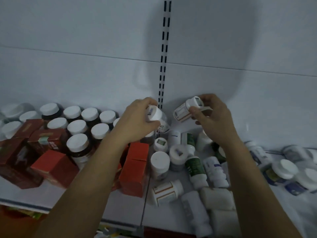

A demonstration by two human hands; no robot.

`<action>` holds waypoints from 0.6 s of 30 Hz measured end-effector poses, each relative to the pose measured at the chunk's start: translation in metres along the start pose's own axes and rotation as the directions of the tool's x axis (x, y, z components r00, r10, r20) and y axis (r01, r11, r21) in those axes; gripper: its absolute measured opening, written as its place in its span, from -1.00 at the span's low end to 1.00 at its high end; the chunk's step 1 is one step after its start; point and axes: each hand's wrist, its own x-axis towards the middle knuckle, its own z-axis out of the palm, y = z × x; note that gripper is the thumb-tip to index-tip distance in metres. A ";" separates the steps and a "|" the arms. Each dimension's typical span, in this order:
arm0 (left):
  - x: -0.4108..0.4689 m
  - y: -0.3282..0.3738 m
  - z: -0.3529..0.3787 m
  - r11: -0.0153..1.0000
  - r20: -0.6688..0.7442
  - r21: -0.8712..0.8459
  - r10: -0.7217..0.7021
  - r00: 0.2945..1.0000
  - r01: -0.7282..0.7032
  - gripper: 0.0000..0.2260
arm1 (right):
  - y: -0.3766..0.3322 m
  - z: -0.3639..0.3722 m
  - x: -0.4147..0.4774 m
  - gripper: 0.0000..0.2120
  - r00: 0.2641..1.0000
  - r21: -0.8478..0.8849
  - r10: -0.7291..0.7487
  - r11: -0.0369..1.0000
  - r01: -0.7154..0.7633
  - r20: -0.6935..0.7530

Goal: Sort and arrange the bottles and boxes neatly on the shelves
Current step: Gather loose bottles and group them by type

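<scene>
On the white metal shelf (72,194), dark red cardboard boxes (18,157) lie jumbled at the left, just beside rows of upright brown bottles with white caps (77,127). The left hand (135,121) grips the white cap of a clear bottle (155,115) near the back panel. The right hand (216,119) pinches a tilted white bottle with an orange-striped label (182,113), held above a heap of white plastic bottles (197,169) lying on the shelf.

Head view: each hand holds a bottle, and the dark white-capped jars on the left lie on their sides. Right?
No. In the head view the dark white-capped jars stand upright, caps up. The left hand does hold a clear bottle and the right hand a white bottle.
</scene>
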 end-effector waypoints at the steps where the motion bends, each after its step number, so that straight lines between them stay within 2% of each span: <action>1: 0.007 0.002 0.009 0.999 0.040 0.051 0.007 0.999 -0.009 -0.53 | 0.001 -0.008 -0.002 -0.79 1.000 -0.019 0.008 1.000 -0.009 -0.008; 5: 0.016 0.002 0.029 0.977 0.115 0.211 -0.020 0.993 -0.005 -0.48 | 0.009 -0.031 -0.014 -0.76 0.999 -0.115 0.014 0.993 -0.017 -0.029; 8: 0.014 -0.003 0.025 0.977 0.108 0.212 -0.014 0.994 -0.009 -0.45 | 0.015 -0.041 -0.025 -0.76 0.999 -0.191 0.038 0.981 -0.038 -0.005; 12: 0.008 0.000 0.013 0.977 0.172 0.212 -0.026 0.985 -0.011 -0.48 | 0.018 -0.049 -0.038 -0.77 0.996 -0.271 0.078 0.960 -0.066 0.033; 16: 0.004 0.022 0.010 0.901 0.363 0.428 -0.096 0.927 -0.074 -0.34 | 0.018 -0.069 -0.050 -0.74 0.996 -0.280 0.064 0.957 -0.078 -0.060; 18: 0.007 0.034 0.016 0.885 0.386 0.457 -0.101 0.917 -0.095 -0.33 | 0.021 -0.086 -0.056 -0.74 0.988 -0.266 0.068 0.958 -0.104 -0.140</action>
